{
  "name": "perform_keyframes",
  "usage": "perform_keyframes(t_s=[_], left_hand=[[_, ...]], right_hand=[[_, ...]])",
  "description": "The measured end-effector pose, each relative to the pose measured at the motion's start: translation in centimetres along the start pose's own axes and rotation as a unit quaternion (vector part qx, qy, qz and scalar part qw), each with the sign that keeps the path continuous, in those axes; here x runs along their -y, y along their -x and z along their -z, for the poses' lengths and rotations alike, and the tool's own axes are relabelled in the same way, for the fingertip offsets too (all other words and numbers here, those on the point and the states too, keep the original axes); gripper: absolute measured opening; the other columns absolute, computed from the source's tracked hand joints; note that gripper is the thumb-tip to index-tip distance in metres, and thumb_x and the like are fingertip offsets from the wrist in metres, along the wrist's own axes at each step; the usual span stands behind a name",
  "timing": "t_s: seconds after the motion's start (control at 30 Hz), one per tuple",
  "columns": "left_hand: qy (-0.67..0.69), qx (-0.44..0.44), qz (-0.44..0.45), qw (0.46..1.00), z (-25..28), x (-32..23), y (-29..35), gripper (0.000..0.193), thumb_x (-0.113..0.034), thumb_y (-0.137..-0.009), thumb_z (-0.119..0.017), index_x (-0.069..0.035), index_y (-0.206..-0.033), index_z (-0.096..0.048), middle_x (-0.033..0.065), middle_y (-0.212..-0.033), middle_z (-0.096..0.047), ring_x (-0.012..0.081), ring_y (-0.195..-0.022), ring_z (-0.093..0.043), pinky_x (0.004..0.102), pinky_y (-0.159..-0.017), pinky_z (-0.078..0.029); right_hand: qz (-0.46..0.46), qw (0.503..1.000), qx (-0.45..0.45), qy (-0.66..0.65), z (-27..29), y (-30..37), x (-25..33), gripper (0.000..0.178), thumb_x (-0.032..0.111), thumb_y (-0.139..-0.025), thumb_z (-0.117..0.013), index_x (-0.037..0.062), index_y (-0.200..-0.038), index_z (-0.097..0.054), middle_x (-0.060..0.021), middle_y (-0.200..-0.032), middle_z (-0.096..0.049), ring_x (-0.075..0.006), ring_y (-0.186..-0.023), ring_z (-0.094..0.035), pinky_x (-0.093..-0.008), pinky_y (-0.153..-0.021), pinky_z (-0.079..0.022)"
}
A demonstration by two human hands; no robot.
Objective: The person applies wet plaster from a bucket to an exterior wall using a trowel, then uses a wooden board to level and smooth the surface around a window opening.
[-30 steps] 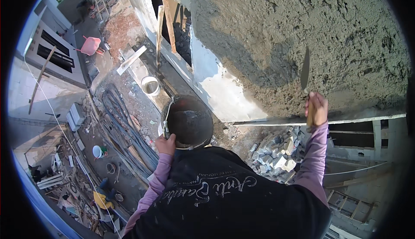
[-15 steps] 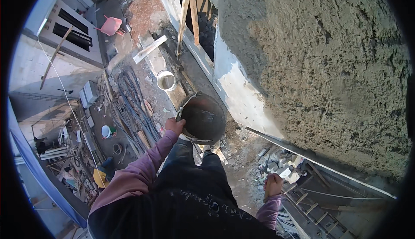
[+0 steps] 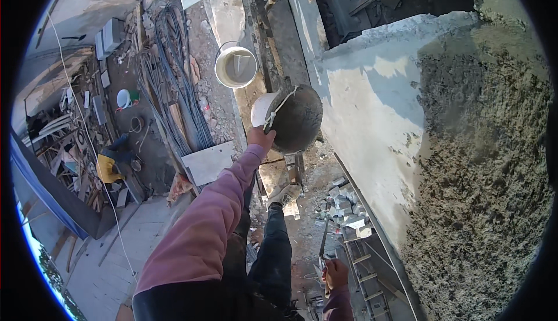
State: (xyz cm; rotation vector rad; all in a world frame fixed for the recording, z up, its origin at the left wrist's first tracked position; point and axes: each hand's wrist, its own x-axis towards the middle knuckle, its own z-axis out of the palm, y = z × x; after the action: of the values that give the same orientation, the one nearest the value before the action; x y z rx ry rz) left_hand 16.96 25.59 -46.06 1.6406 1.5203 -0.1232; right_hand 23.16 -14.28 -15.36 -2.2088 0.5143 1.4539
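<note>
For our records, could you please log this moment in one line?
Left grip: dark bucket; right grip: trowel; nearby: open white bucket

Location: outdoor building site, sunlit. Evidence: wall (image 3: 476, 205) partly coated in rough grey mortar; pile of broken blocks (image 3: 347, 205) on debris-strewn ground (image 3: 310, 207); ladder (image 3: 361, 259) lower right; bundled hoses or cables (image 3: 195, 120); heaped scrap (image 3: 75, 152) at left; trowel (image 3: 324, 239) and dark bucket (image 3: 297, 120) in hand.

Single head view: fisheye facing steeply down from wearer's head, bending straight edges toward dark rim. Left sleeve (image 3: 200, 234) looming nearest, bucket (image 3: 299, 123) sitting farther off near mid-view, ground (image 3: 154, 173) lying well below, wall (image 3: 476, 205) filling right side.
</note>
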Motion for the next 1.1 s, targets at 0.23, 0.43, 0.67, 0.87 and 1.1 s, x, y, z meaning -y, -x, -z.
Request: perform_keyframes(t_s=[0.23,0.43,0.67,0.87,1.1], left_hand=[[0.151,-0.025,0.043,0.987,0.0,14.1,-8.2,0.026,-0.026,-0.077,-0.075,-0.001,-0.085,-0.071,0.0122,-0.068,-0.069,0.0192,-0.061,-0.066,0.0368,-0.061,-0.052],[0.026,-0.025,0.098,0.995,0.6,14.3,-9.0,0.057,-0.051,-0.073,-0.073,0.005,-0.083,-0.068,0.0226,-0.073,-0.067,0.0344,-0.071,-0.067,0.0429,-0.069,-0.051],[0.028,-0.076,0.210,0.974,-4.8,13.2,-4.1,0.057,-0.053,-0.075,-0.072,0.004,-0.084,-0.069,0.0240,-0.074,-0.067,0.0382,-0.075,-0.067,0.0443,-0.071,-0.052],[0.129,0.024,0.229,0.964,1.2,19.1,-4.7,0.046,-0.040,-0.075,-0.078,0.005,-0.081,-0.069,0.0125,-0.066,-0.067,0.0198,-0.059,-0.063,0.0379,-0.059,-0.051],[-0.062,0.049,0.135,0.988,8.0,25.1,-13.0,0.055,-0.050,-0.074,-0.078,0.002,-0.090,-0.070,0.0119,-0.074,-0.069,0.0226,-0.072,-0.068,0.0370,-0.065,-0.051]], right_hand=[[0.115,0.984,0.078,0.110,-8.5,-12.0,7.0,0.021,0.020,-0.093,-0.063,0.0003,-0.088,-0.061,-0.0040,-0.061,-0.059,-0.0087,-0.045,-0.054,-0.0246,-0.040,-0.043],[0.078,0.988,0.054,0.119,-3.8,-12.3,8.2,0.023,0.021,-0.089,-0.066,-0.0008,-0.085,-0.062,-0.0050,-0.060,-0.061,-0.0101,-0.048,-0.058,-0.0271,-0.043,-0.046],[0.159,0.963,0.004,0.217,-2.9,-17.2,11.4,0.023,0.022,-0.092,-0.063,0.0020,-0.083,-0.059,-0.0024,-0.060,-0.056,-0.0089,-0.046,-0.052,-0.0252,-0.040,-0.041],[0.125,0.969,0.038,0.212,-8.0,-17.5,14.7,0.026,0.024,-0.089,-0.066,-0.0018,-0.089,-0.063,-0.0091,-0.062,-0.064,-0.0175,-0.053,-0.063,-0.0306,-0.049,-0.048],[0.218,0.942,0.094,0.236,-15.2,-20.0,14.8,0.026,0.027,-0.087,-0.068,0.0009,-0.088,-0.063,-0.0160,-0.068,-0.064,-0.0314,-0.063,-0.066,-0.0370,-0.058,-0.049]])
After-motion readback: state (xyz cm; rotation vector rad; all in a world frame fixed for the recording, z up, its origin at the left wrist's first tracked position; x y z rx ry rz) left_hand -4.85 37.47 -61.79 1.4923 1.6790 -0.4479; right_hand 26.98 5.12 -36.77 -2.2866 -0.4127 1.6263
